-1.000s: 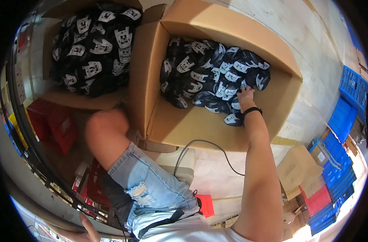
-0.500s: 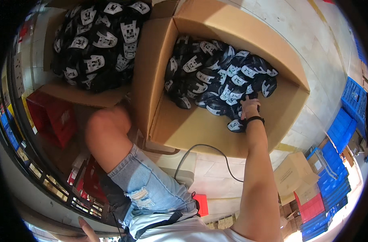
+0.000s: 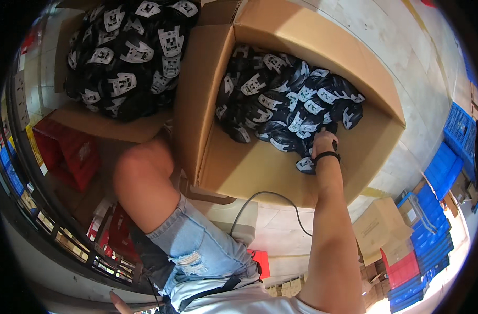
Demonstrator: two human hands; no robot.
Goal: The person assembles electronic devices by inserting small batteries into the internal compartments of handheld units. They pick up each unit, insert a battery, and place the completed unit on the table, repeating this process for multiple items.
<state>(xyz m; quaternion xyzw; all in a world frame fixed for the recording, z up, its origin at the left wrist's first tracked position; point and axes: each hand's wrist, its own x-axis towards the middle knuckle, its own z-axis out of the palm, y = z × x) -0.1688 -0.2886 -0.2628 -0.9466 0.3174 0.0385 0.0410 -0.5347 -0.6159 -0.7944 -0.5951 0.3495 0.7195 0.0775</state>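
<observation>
An open cardboard box (image 3: 281, 172) lies in front of me, and a pile of black rounded pieces with white patches (image 3: 281, 99) fills its far half. My right hand (image 3: 323, 141), with a black band on its wrist, reaches into the near edge of the pile. Its fingers curl down onto one black piece. Another piece (image 3: 305, 165) lies beside the wrist on the bare box floor. Only a fingertip of my left hand (image 3: 116, 302) shows at the bottom edge, beside my hip, far from the box.
A second box (image 3: 108, 128) at upper left is heaped with the same black pieces. My bare knee (image 3: 145, 178) presses against the box wall. A black cable (image 3: 270, 201) runs below, with a red crate (image 3: 66, 152) left and small cartons (image 3: 380, 225) and blue crates (image 3: 448, 157) right.
My right hand has drawn slightly back toward me, from on top of the pile to its near edge. The view has shifted a little.
</observation>
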